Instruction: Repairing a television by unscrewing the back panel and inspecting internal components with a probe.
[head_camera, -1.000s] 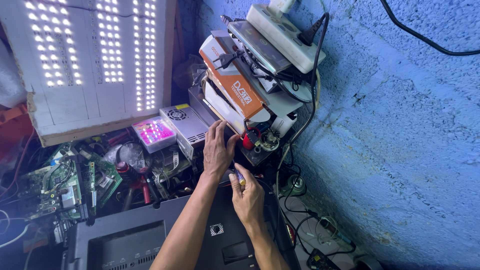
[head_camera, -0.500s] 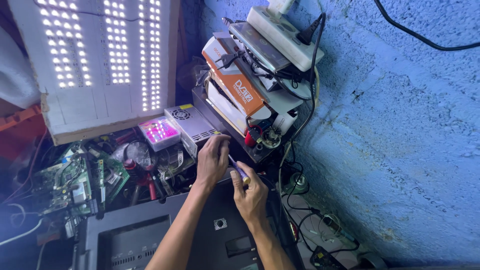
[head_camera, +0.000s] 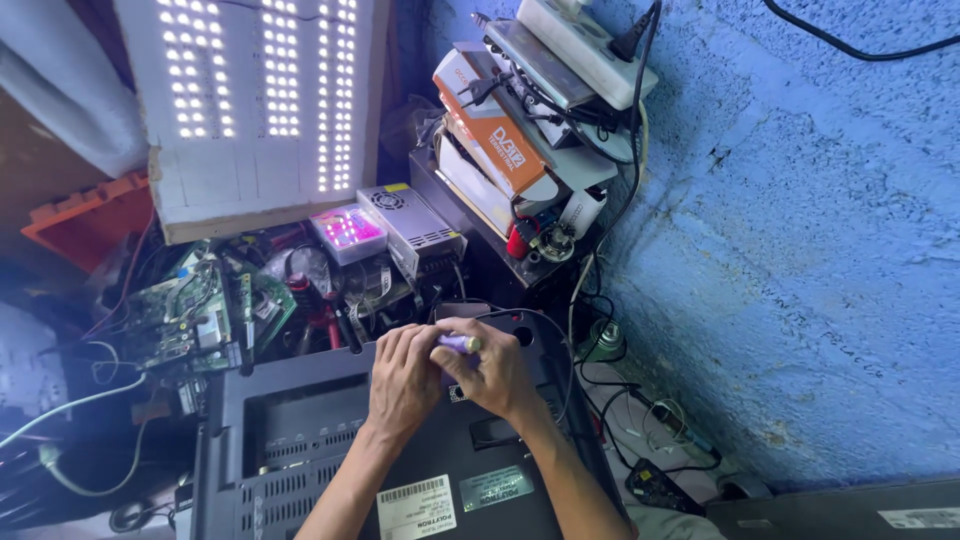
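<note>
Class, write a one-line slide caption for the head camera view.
Left hand and right hand together grip a small purple-handled tool above a black plastic television back cover.

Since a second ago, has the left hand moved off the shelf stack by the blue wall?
Yes. The left hand has come back from the shelf stack toward the person, now over the black TV back, meeting the right hand around a small purple tool.

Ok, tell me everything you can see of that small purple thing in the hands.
The purple tool is a small stubby handle, seemingly plastic, with a pale yellowish end cap pointing right. It lies roughly level, pinched between the left hand and right hand, whose fingers hide most of it, so any shaft or tip cannot be seen. It is held just above the black back cover of an appliance lying face down, near its upper edge.
</note>
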